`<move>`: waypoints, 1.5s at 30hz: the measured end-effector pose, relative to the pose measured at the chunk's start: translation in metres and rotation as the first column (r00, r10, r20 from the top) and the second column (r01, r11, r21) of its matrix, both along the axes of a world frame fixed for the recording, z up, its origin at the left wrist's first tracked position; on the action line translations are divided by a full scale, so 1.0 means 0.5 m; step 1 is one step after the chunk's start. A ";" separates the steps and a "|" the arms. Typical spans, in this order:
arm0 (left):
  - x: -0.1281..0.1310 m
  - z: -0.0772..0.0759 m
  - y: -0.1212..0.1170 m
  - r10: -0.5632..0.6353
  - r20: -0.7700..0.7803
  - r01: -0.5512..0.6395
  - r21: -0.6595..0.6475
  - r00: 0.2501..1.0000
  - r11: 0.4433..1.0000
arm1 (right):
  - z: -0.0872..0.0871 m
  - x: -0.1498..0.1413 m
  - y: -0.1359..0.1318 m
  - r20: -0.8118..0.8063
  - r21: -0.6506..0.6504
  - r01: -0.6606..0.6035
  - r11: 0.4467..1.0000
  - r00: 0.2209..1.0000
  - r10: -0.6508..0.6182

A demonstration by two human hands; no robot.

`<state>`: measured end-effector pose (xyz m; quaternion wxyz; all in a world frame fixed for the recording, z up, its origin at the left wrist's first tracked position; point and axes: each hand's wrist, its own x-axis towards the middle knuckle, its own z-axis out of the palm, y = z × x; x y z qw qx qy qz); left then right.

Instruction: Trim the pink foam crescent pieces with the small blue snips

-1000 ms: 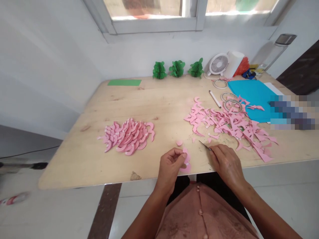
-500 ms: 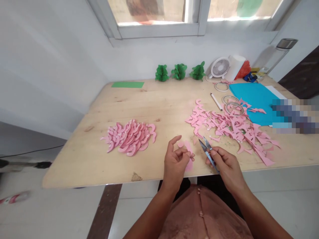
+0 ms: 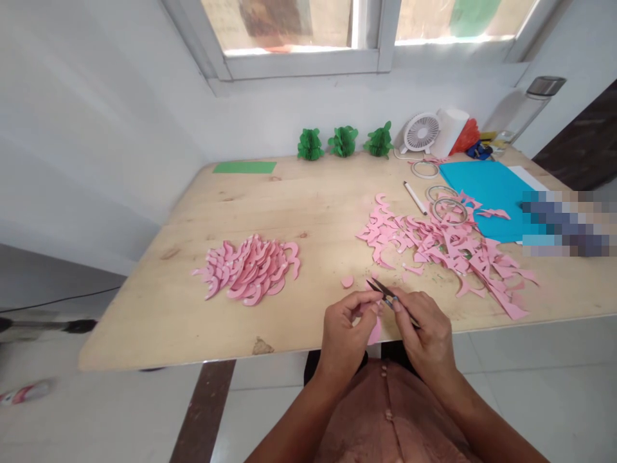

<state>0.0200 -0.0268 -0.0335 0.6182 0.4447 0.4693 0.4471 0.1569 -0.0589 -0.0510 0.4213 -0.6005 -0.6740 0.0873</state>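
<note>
Right, down at lower centre of the frame, the left hand point(image 3: 348, 335) is pinching a curvy pink paper piece point(image 3: 375, 331) between thumb and fingers, partly hiding it near the front edge of the pale wooden desk point(image 3: 212, 337). Just beside it, the right hand point(image 3: 428, 326) grips small metal snips with dark pointed blades point(image 3: 391, 300), the blades slightly parted and aimed up-left, right by the left fingertips; whether they touch the paper, I can't tell. A small rounded pink scrap point(image 3: 347, 281) lies just above the hands.

Over at centre left, there's a heaped pile of curved pink paper pieces point(image 3: 255, 270); at centre right, a sprawl of jagged pink offcuts point(image 3: 453, 247), with pale tape rings point(image 3: 450, 222) among them and a white pen point(image 3: 415, 198) nearby. Up at right, bright blue sheets point(image 3: 486, 186). Along the back, upper centre, three ruffled green paper shapes point(image 3: 343, 141) stand beside a small white fan point(image 3: 421, 133), and a flat green paper strip point(image 3: 244, 167) lies upper left.
</note>
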 end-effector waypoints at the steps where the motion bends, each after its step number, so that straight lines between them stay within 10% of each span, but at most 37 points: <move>1: 0.002 0.000 0.001 -0.006 0.013 0.007 -0.024 1.000 1.000 | -0.005 0.000 -0.001 0.067 0.030 -0.004 1.000 0.998 0.002; 26: 0.010 -0.015 0.011 0.078 0.236 0.011 -0.351 0.969 0.936 | -0.025 -0.012 -0.024 0.211 0.137 -0.061 0.989 0.977 0.031; 35: 0.013 -0.009 0.009 0.042 0.136 0.000 -0.297 0.990 0.955 | 0.006 0.001 -0.005 -0.053 -0.005 -0.052 0.999 0.997 0.052; 45: 0.012 -0.012 0.002 -0.006 0.087 0.026 -0.231 0.996 0.973 | 0.018 0.000 0.020 -0.004 -0.011 -0.043 0.999 0.999 0.043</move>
